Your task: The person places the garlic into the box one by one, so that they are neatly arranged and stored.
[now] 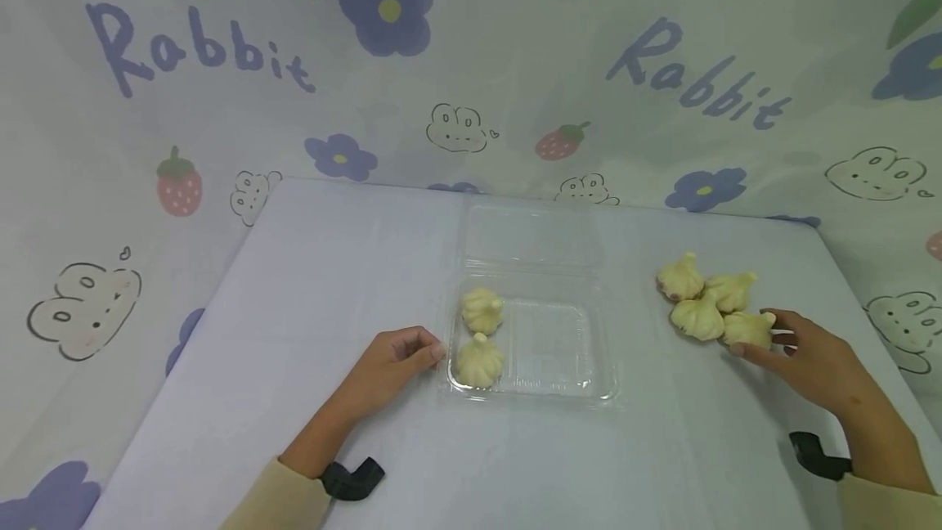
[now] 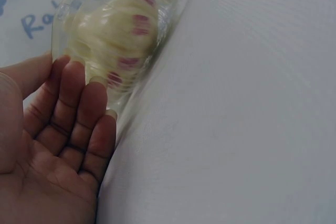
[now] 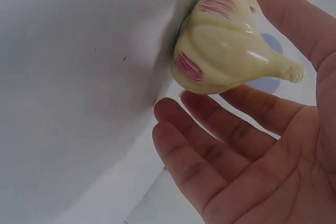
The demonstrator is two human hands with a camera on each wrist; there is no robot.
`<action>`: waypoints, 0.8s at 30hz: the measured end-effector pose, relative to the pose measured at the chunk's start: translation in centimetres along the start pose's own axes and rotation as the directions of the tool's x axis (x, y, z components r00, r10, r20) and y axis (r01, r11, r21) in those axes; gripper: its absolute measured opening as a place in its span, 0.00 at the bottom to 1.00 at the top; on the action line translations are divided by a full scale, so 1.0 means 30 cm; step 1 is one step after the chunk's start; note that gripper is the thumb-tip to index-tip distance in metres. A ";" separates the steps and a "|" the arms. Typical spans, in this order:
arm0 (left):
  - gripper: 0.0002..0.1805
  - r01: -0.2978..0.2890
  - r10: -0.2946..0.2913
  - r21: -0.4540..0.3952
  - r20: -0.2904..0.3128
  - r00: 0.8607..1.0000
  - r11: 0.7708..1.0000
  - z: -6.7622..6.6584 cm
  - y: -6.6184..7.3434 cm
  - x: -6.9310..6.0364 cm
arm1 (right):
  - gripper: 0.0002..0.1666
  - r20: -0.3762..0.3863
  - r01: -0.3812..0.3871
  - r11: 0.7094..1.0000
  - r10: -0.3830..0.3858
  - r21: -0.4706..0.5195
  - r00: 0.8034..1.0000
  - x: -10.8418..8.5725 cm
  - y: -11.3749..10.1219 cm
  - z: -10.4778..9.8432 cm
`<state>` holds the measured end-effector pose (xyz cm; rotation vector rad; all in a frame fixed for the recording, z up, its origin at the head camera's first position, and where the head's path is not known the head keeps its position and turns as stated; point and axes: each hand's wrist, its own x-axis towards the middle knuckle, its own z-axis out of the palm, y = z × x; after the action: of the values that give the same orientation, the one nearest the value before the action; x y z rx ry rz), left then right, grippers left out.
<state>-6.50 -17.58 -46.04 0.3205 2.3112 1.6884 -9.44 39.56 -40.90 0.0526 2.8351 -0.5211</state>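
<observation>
A clear plastic container (image 1: 548,350) lies with its lid folded back, two garlic bulbs (image 1: 480,361) along its left side. My left hand (image 1: 390,366) pinches the container's left rim between thumb and fingertips; the left wrist view shows the fingers (image 2: 92,103) against the clear wall, a bulb (image 2: 118,32) behind it. On the right, my right hand (image 1: 817,358) is around the nearest bulb (image 1: 747,330) of a small group. In the right wrist view, thumb and fingers (image 3: 210,129) stand spread on either side of that bulb (image 3: 215,45), without a visible grip.
Three more garlic bulbs (image 1: 697,317) lie close together beyond the right hand. The container's open lid (image 1: 530,235) extends toward the back of the white table (image 1: 331,268). A patterned cloth (image 1: 515,39) hangs behind the table and at its sides.
</observation>
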 end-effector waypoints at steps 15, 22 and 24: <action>0.11 0.004 -0.004 0.000 -0.002 1.000 1.000 0.002 0.003 -0.001 | 0.49 -0.042 -0.021 0.999 0.019 -0.048 0.999 -0.010 -0.015 0.013; 0.10 0.011 -0.011 -0.001 -0.001 1.000 1.000 0.000 0.004 -0.001 | 0.48 -0.052 -0.017 0.999 0.015 -0.041 0.999 -0.011 -0.008 0.021; 0.10 0.015 -0.015 -0.004 -0.003 1.000 1.000 -0.001 0.001 0.000 | 0.48 -0.051 -0.020 0.999 0.018 -0.039 0.999 -0.012 -0.009 0.021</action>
<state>-6.51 -17.59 -46.00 0.2988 2.3064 1.6876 -8.96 39.08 -41.30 0.0858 2.8899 -0.4664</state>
